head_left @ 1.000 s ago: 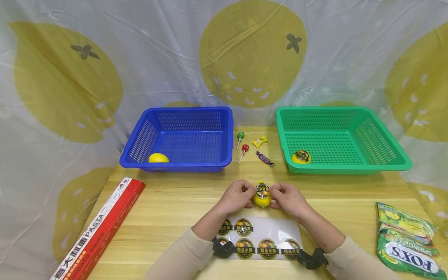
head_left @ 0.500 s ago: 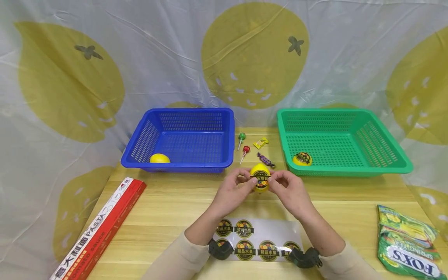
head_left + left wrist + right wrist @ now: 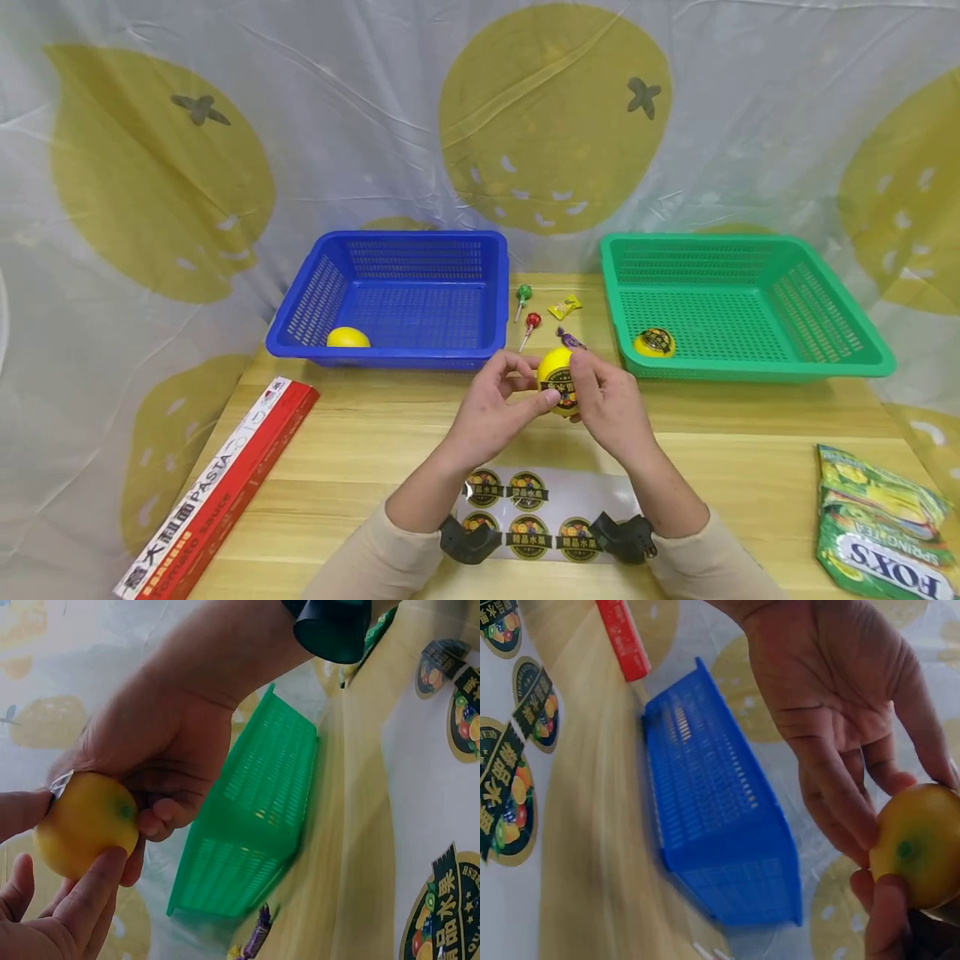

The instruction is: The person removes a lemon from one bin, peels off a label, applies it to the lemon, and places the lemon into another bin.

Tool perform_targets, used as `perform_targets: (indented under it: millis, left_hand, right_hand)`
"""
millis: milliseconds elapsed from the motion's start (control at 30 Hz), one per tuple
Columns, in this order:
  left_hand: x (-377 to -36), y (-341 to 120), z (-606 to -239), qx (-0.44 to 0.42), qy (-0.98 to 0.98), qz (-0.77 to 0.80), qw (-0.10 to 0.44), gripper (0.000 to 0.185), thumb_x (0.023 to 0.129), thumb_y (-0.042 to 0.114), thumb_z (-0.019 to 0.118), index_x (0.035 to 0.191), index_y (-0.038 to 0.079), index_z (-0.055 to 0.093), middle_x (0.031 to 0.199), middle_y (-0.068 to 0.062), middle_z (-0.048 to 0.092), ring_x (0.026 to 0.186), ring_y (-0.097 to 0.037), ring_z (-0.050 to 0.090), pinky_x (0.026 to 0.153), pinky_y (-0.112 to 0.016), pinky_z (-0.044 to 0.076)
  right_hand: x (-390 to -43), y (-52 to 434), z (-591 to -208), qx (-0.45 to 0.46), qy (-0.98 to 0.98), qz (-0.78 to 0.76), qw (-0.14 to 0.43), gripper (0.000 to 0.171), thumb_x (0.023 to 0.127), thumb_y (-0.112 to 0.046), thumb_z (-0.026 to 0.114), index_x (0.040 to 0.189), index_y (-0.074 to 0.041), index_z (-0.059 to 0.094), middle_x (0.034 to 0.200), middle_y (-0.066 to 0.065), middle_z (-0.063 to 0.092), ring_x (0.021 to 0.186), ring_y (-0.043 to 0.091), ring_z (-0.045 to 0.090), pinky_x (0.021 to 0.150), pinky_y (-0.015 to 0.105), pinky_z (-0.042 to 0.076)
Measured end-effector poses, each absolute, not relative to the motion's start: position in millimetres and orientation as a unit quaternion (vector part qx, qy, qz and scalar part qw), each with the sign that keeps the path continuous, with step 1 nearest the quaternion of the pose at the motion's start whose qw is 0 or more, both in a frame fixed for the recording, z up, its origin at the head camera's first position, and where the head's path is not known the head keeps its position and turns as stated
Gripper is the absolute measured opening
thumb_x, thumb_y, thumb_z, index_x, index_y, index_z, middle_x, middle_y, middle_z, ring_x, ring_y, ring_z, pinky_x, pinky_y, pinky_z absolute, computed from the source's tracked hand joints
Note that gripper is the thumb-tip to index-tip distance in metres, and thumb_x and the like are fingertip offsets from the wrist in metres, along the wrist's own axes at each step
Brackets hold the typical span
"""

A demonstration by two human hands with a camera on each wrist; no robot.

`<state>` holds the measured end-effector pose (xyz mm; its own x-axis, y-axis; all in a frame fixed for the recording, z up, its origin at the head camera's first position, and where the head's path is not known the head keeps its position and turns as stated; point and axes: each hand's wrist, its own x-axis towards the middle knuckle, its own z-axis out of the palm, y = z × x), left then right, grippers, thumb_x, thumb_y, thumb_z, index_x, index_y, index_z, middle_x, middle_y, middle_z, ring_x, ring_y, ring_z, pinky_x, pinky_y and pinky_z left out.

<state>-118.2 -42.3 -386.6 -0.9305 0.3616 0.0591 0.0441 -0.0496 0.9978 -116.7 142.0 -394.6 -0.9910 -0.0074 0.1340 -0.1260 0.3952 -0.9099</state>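
Between my two hands, above the table, is a yellow lemon [image 3: 553, 365] with a round black-and-gold sticker [image 3: 558, 388] on the side toward me. My left hand [image 3: 495, 408] grips it from the left, thumb on the sticker. My right hand [image 3: 611, 404] holds its right side, thumb at the sticker's right edge. In the left wrist view a bit of the sticker's edge stands off the lemon [image 3: 90, 825] near a thumb. Below my forearms lies a white sheet of round stickers [image 3: 551, 496], partly covered by the wrist cameras.
A blue basket [image 3: 397, 354] with one plain lemon stands back left. Back right is a green basket [image 3: 757, 367] holding a stickered lemon. Lollipops [image 3: 532, 321] and wrapped candies [image 3: 565, 307] lie between them. A red-and-white pasta box [image 3: 225, 483] lies left, a green candy bag [image 3: 877, 525] right.
Both hands have lifted the lemon up and away from the sheet. The sticker now lies against its side, and the right hand has shifted round the lemon's right side.
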Motion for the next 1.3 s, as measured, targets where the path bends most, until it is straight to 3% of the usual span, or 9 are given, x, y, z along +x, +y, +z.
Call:
perform_targets:
  millis: [100, 233, 367, 500, 633, 833, 1033, 1200, 1300]
  left_hand:
    - [-120.8, -42.6, -389.0, 0.153, 0.669, 0.717, 0.122, 0.033, 0.089, 0.003, 0.073, 0.107, -0.002, 0.046, 0.138, -0.018, 0.054, 0.116, -0.027, 0.063, 0.085, -0.034, 0.061]
    - [-124.0, -45.3, -390.8, 0.159, 0.668, 0.719, 0.11, 0.036, 0.092, 0.003, 0.071, 0.118, -0.001, 0.046, 0.141, -0.017, 0.05, 0.119, -0.027, 0.061, 0.085, -0.032, 0.061]
    - [-125.7, -48.7, -391.7, 0.167, 0.689, 0.701, 0.082, 0.049, 0.094, 0.009, 0.069, 0.136, 0.004, 0.044, 0.141, -0.015, 0.046, 0.11, -0.024, 0.058, 0.077, -0.026, 0.058]
    - [-125.5, -46.5, -395.8, 0.176, 0.729, 0.66, 0.037, 0.055, 0.097, 0.027, 0.069, 0.145, 0.012, 0.046, 0.135, -0.012, 0.051, 0.09, -0.021, 0.058, 0.065, -0.025, 0.056]
    - [-123.5, -39.0, -402.4, 0.164, 0.762, 0.625, -0.034, 0.043, 0.096, 0.039, 0.07, 0.132, 0.015, 0.064, 0.116, -0.008, 0.063, 0.087, -0.016, 0.06, 0.062, -0.026, 0.057]
    - [-124.7, -34.8, -409.2, 0.153, 0.74, 0.645, -0.112, 0.025, 0.103, 0.026, 0.06, 0.114, 0.009, 0.076, 0.095, -0.011, 0.07, 0.083, -0.014, 0.061, 0.062, -0.025, 0.056]
    - [-136.4, -51.8, -407.6, 0.146, 0.72, 0.679, -0.02, 0.047, 0.11, 0.041, 0.044, 0.115, 0.005, 0.075, 0.092, -0.019, 0.073, 0.054, -0.014, 0.063, 0.05, -0.038, 0.058]
    - [-141.4, -66.3, -399.6, 0.228, 0.712, 0.653, 0.121, 0.051, 0.098, 0.038, 0.069, 0.142, 0.016, 0.057, 0.136, -0.011, 0.06, 0.08, -0.017, 0.071, 0.072, -0.033, 0.061]
    - [-139.5, -62.8, -399.6, 0.228, 0.69, 0.671, 0.145, 0.058, 0.092, 0.021, 0.078, 0.143, 0.014, 0.05, 0.142, -0.012, 0.05, 0.088, -0.014, 0.072, 0.078, -0.031, 0.06]
  right_hand:
    - [-119.1, 142.3, -401.0, 0.022, -0.816, 0.573, 0.075, 0.052, 0.112, -0.037, 0.037, 0.106, 0.0, 0.074, 0.075, 0.018, 0.069, 0.05, 0.016, 0.06, 0.048, 0.036, 0.057]
    - [-122.3, 140.2, -404.5, 0.042, -0.783, 0.62, 0.029, 0.058, 0.112, -0.041, 0.03, 0.121, 0.003, 0.067, 0.092, 0.023, 0.068, 0.063, 0.013, 0.066, 0.057, 0.034, 0.061]
    - [-120.5, 132.3, -408.1, 0.073, -0.746, 0.662, -0.001, 0.048, 0.112, -0.036, 0.037, 0.135, 0.002, 0.054, 0.111, 0.029, 0.064, 0.078, 0.011, 0.071, 0.066, 0.032, 0.063]
    - [-112.5, 119.1, -415.6, 0.076, -0.734, 0.674, 0.034, 0.052, 0.107, -0.046, 0.044, 0.128, 0.001, 0.047, 0.106, 0.026, 0.064, 0.08, 0.008, 0.067, 0.069, 0.025, 0.059]
    - [-104.6, 105.6, -422.0, 0.09, -0.739, 0.663, 0.08, 0.055, 0.106, -0.051, 0.042, 0.119, 0.002, 0.045, 0.098, 0.013, 0.061, 0.08, 0.009, 0.058, 0.07, 0.022, 0.05]
    - [-102.9, 99.0, -421.6, 0.097, -0.732, 0.667, 0.099, 0.043, 0.11, -0.039, 0.042, 0.116, 0.003, 0.046, 0.082, 0.0, 0.052, 0.069, 0.005, 0.047, 0.061, 0.022, 0.042]
    - [-112.2, 117.3, -410.3, 0.082, -0.719, 0.689, -0.039, 0.047, 0.109, -0.043, 0.043, 0.119, 0.002, 0.045, 0.098, 0.013, 0.063, 0.074, 0.014, 0.064, 0.061, 0.033, 0.058]
    - [-121.5, 139.8, -399.4, 0.074, -0.721, 0.683, -0.091, 0.053, 0.109, -0.047, 0.038, 0.118, 0.004, 0.048, 0.101, 0.01, 0.06, 0.076, 0.015, 0.061, 0.06, 0.027, 0.055]
    - [-122.7, 145.6, -397.0, 0.077, -0.733, 0.671, -0.082, 0.06, 0.11, -0.049, 0.03, 0.124, 0.005, 0.052, 0.094, 0.007, 0.061, 0.07, 0.014, 0.06, 0.06, 0.027, 0.056]
